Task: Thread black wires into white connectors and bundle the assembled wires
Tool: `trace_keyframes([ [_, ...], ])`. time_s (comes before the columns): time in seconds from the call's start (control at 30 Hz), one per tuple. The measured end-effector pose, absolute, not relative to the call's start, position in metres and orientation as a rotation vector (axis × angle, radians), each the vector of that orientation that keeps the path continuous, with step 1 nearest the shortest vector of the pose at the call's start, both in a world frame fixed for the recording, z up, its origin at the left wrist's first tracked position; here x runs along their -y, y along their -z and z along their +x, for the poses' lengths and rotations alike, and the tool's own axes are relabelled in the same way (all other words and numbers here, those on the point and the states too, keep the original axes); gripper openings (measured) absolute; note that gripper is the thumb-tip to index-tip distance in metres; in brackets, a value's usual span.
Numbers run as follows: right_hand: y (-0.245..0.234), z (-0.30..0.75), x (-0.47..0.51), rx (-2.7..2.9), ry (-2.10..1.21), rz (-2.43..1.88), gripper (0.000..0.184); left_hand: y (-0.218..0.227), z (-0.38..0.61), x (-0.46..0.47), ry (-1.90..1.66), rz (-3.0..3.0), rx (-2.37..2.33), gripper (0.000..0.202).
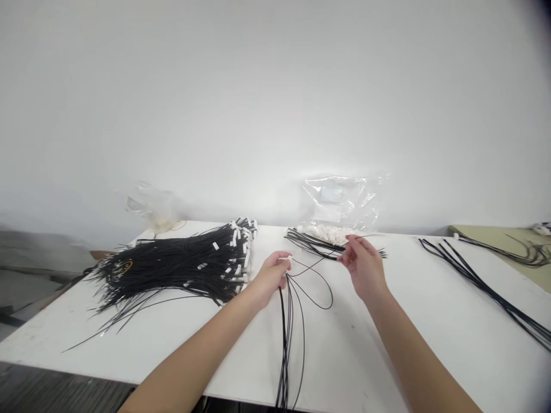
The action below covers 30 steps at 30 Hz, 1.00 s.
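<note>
My left hand [274,274] is closed on a white connector [287,261] in the middle of the view. Several black wires [284,350] run from this connector, most hanging down past the table's front edge, while one bends out in a loop to the right. To the right, my right hand [360,261] has its fingertips pinched together around what looks like the end of a thin black wire [313,265] leading from the connector. Just behind the right hand lie a small bunch of black wires [312,244] and a heap of white connectors [331,234].
A large pile of black wires with white connectors [172,267] covers the table's left part. Clear plastic bags [348,198] stand against the wall. More black cables [482,284] lie at the right, beside a green mat [469,232] with further wires on it.
</note>
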State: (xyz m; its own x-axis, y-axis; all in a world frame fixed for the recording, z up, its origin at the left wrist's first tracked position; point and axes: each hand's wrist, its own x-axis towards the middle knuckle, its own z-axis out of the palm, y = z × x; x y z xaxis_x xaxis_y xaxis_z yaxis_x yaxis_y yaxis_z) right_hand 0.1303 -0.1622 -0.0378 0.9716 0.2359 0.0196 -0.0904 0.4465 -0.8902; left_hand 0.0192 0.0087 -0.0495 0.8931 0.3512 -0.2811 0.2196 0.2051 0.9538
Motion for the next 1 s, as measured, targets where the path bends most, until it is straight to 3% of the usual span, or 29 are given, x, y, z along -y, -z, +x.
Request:
trace_keyframes([
  [0.2, 0.045, 0.165, 0.191, -0.195, -0.110, -0.867, 0.023, 0.045, 0.017, -0.008, -0.048, 1.341, -0.489, 0.026],
  [0.47, 0.037, 0.170, 0.196, -0.190, -0.017, -0.797, 0.028, 0.047, 0.017, -0.012, -0.023, 1.375, -0.447, 0.023],
  [0.6, 0.027, 0.152, 0.188, 0.047, -0.074, -1.034, 0.040, 0.047, 0.016, -0.012, -0.010, 1.375, -0.410, 0.023],
  [1.0, 0.034, 0.097, 0.156, 0.898, -0.108, -1.912, 0.019, 0.044, 0.017, -0.009, -0.005, 1.324, -0.265, 0.025],
])
